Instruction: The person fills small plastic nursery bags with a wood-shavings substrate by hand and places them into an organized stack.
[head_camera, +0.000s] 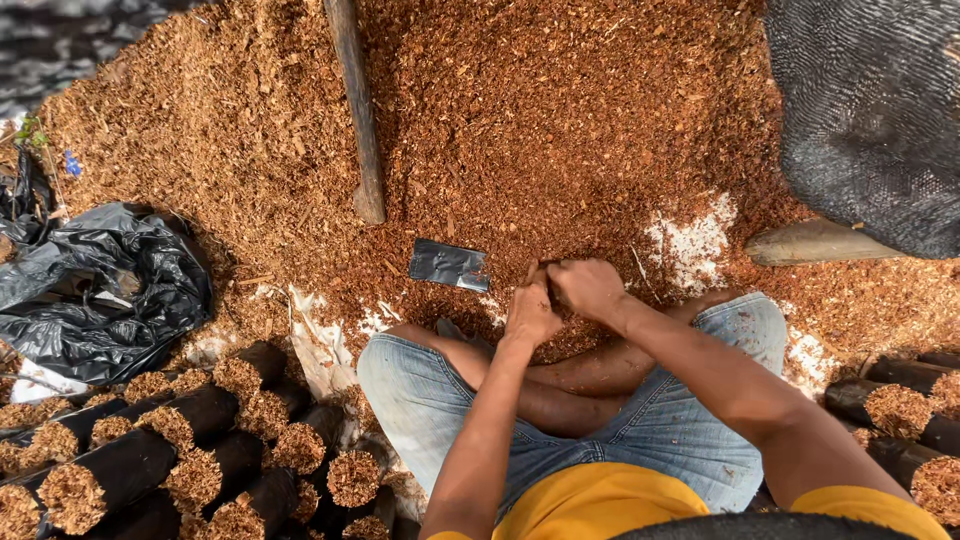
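I sit cross-legged at the edge of a wide heap of reddish-brown sawdust (560, 110). My left hand (530, 312) and my right hand (588, 288) are pressed together in front of my knees, fingers closed. They seem to grip a small dark bag between them, which is mostly hidden by the fingers. A flat empty black plastic bag (448, 264) lies on the sawdust just left of my hands.
Several black bags packed with sawdust (190, 440) lie stacked at lower left, with more bags (900, 410) at the right edge. A wooden pole (358, 110) lies across the heap. Crumpled black plastic sheet (100, 290) sits left; dark netting (870, 110) at upper right.
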